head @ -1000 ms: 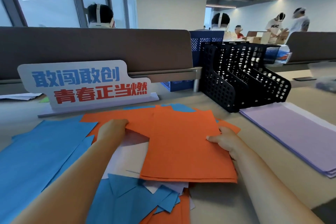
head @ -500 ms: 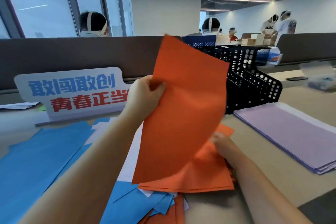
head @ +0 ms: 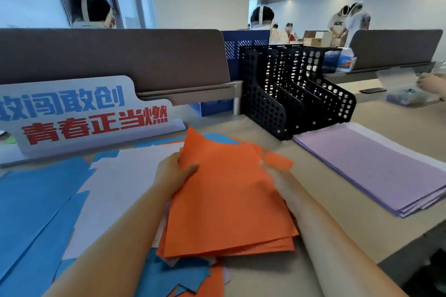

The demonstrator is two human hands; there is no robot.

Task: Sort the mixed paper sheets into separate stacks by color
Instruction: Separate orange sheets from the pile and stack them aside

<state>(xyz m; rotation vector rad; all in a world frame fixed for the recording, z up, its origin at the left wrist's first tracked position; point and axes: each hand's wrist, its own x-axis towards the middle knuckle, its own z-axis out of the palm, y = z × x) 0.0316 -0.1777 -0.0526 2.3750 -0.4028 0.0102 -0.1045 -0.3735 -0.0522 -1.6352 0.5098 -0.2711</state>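
Observation:
An orange sheet (head: pixel 224 195) lies on top of an orange stack (head: pixel 277 247) in the middle of the desk. My left hand (head: pixel 175 172) pinches the sheet's left edge, thumb on top. My right hand (head: pixel 277 176) rests at the stack's right edge, fingers partly under the top sheet; its grip is unclear. Blue sheets (head: pixel 31 212) spread at the left, a white sheet (head: pixel 125 183) lies between them and the orange stack. A neat purple stack (head: pixel 376 166) sits at the right. Mixed blue and orange sheets (head: pixel 183 277) poke out below the orange stack.
A white sign with blue and red characters (head: pixel 79 116) stands at the back left. Black perforated file holders (head: pixel 294 94) stand behind the purple stack. A brown divider (head: pixel 115 55) closes the back. The desk's edge (head: pixel 410 241) runs at the right. People sit beyond.
My left hand has brought the raised orange sheet down onto the orange stack. One second ago that hand lay flat on the pile at the left.

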